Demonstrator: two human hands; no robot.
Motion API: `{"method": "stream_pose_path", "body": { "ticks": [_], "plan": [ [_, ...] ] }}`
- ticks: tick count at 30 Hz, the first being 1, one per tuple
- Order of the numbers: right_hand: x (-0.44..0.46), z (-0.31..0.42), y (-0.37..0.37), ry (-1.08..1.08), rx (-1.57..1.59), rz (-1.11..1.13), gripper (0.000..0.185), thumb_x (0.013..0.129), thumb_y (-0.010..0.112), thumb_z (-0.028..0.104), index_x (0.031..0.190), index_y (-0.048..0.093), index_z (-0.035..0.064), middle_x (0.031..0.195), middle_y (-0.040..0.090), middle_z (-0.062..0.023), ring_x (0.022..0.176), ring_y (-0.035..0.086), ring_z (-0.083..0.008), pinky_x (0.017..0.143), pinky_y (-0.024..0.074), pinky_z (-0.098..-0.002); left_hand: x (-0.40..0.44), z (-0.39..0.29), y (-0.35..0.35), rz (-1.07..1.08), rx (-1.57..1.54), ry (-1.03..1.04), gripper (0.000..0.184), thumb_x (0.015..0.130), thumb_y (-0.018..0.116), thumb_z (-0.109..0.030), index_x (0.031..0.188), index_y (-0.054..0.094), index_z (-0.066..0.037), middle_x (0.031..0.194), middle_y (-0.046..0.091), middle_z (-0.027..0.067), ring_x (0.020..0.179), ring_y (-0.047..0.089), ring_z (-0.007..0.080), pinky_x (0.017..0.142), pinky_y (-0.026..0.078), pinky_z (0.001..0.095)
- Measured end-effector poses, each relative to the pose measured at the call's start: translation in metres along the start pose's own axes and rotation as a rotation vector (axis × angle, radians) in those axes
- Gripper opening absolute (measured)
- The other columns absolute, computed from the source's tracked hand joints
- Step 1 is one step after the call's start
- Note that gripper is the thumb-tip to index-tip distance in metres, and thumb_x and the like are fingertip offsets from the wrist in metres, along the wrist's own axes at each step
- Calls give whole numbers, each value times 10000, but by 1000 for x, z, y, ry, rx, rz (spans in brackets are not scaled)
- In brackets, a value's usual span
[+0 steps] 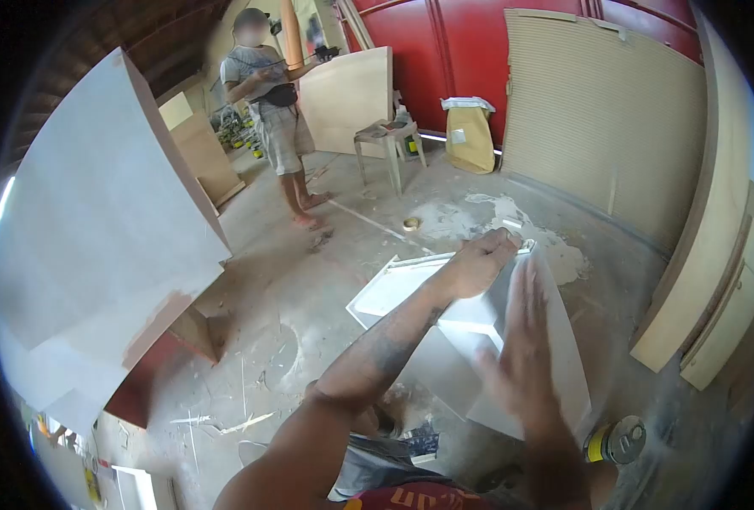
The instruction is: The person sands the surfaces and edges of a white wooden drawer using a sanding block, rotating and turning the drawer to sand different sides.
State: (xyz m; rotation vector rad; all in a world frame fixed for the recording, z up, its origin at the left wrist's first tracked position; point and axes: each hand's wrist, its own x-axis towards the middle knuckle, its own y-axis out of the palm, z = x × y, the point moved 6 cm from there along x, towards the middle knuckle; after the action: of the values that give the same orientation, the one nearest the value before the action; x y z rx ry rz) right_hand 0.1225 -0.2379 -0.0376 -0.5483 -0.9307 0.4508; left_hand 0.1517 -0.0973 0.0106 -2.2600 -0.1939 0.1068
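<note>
A white-painted wooden box [555, 357], drawer-like with open inner sides, stands tilted on the floor in front of me. At its far upper corner, my left hand [483, 259] is closed over the edge, its fingers curled down. My right hand [523, 340] lies along the box's right side with fingers stretched out and thumb apart; it is slightly blurred and nothing shows in it. The underside of my right palm is hidden.
A large white-coated cabinet [105, 229] rises at left. Near my right forearm stands a paint can [622, 442]. A tape roll [411, 223] lies on the stained floor. Beyond are a person [271, 110], a stool [387, 136], a paper sack [470, 140] and leaning panels [602, 119].
</note>
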Motion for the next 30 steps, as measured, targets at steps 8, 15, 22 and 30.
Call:
{"method": "stream_pose_path", "body": {
  "ticks": [8, 15, 22, 30],
  "plan": [
    [38, -37, -3, 144, 53, -7, 801, 1036, 476, 302, 1626, 72, -60, 1689, 128, -300, 1583, 88, -442, 1285, 57, -533, 54, 53, 36, -97, -283, 322, 566, 1058, 456, -409, 1446, 529, -4, 1557, 455, 259, 1481, 377, 414, 1219, 274, 522],
    [45, -96, 10, 301, 305, -50, 790, 1076, 299, 520, 1642, 122, -2, 1696, 171, -257, 1584, 131, -413, 1282, 89, -516, 61, 65, 43, -137, -115, 302, 446, 1101, 431, -359, 1402, 562, -57, 1501, 498, 222, 1387, 464, 413, 1159, 357, 461],
    [29, -18, 2, 41, 95, -84, 832, 1071, 280, 573, 1627, 163, -34, 1681, 193, -277, 1573, 145, -444, 1271, 103, -536, 57, 82, 47, -301, 14, 480, 435, 1102, 428, -334, 1406, 546, -46, 1476, 503, 231, 1396, 447, 414, 1145, 375, 448],
    [-121, -160, 26, 728, 511, -176, 693, 1105, 325, 460, 1630, 235, 18, 1682, 259, -193, 1556, 244, -324, 1262, 193, -460, 60, 97, 16, -154, -263, 244, 438, 1088, 475, -336, 1364, 583, -14, 1411, 581, 198, 1362, 517, 366, 1140, 388, 380]
  ]
}}
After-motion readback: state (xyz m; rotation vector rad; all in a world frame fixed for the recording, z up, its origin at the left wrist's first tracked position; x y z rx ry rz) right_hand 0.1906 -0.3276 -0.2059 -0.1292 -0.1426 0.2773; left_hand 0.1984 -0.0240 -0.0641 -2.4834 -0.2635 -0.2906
